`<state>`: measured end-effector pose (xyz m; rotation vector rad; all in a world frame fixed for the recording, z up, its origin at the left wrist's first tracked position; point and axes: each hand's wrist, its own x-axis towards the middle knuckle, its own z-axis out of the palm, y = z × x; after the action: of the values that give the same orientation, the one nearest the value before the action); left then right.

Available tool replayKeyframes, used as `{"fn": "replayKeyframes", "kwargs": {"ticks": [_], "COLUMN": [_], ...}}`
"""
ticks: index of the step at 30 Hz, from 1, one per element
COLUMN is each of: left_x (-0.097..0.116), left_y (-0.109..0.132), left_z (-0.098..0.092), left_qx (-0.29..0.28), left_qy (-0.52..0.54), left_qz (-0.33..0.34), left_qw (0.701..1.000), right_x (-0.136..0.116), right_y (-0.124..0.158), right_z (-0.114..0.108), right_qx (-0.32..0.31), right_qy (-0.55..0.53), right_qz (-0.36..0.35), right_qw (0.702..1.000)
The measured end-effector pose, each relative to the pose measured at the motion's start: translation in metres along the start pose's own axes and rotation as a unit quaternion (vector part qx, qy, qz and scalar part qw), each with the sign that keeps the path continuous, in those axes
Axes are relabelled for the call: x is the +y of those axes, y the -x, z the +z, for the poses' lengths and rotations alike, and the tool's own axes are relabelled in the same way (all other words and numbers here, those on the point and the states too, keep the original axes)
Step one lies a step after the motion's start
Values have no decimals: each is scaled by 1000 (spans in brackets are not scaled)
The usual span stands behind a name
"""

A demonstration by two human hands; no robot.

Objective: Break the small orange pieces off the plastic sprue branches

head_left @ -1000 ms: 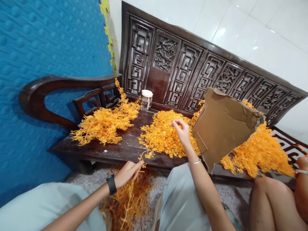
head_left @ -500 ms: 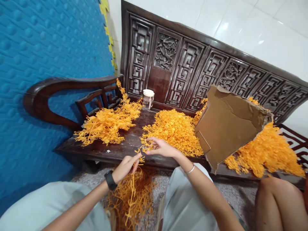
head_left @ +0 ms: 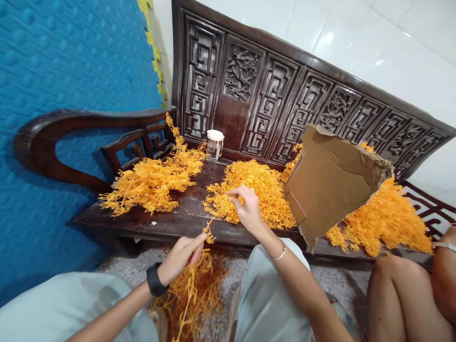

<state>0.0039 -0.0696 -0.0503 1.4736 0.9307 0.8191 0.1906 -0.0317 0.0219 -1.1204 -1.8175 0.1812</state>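
Note:
My left hand [head_left: 180, 256], with a black watch on its wrist, pinches the stem of an orange plastic sprig [head_left: 208, 233] in front of the dark wooden bench [head_left: 167, 223]. My right hand [head_left: 247, 209], wearing a thin bracelet, reaches into the middle pile of orange sprigs [head_left: 254, 190] on the bench seat, fingers closed on some of its pieces. Below my left hand a heap of orange sprigs [head_left: 194, 294] lies on the floor between my knees.
Another orange pile [head_left: 153, 183] lies at the bench's left end and a third [head_left: 383, 221] at the right, behind a torn cardboard sheet [head_left: 329, 178]. A small lidded clear jar [head_left: 214, 144] stands by the carved backrest. Another person's knee [head_left: 402, 294] is at right. A blue padded wall [head_left: 71, 61] is on the left.
My right hand came down from the pile to meet the left hand's sprig, then moved back up into the middle pile. My left hand stayed low, holding its sprig.

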Motion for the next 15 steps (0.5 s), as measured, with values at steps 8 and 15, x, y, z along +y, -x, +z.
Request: {"fn": "replayKeyframes", "kwargs": {"ticks": [8,15], "left_x": [11,19], "left_y": [5,10], "left_z": [19,39], "left_qx": [52,89], "left_qy": [-10,-37], "left_qz": [59,109], "left_qw": [997,989], "right_x": [5,15], "right_y": [-13,-19], "right_z": [-1,-1], "right_qx": [159,229], "right_qy": [285,304], "right_qz": [-256,-293], "right_qw": [910,877]}}
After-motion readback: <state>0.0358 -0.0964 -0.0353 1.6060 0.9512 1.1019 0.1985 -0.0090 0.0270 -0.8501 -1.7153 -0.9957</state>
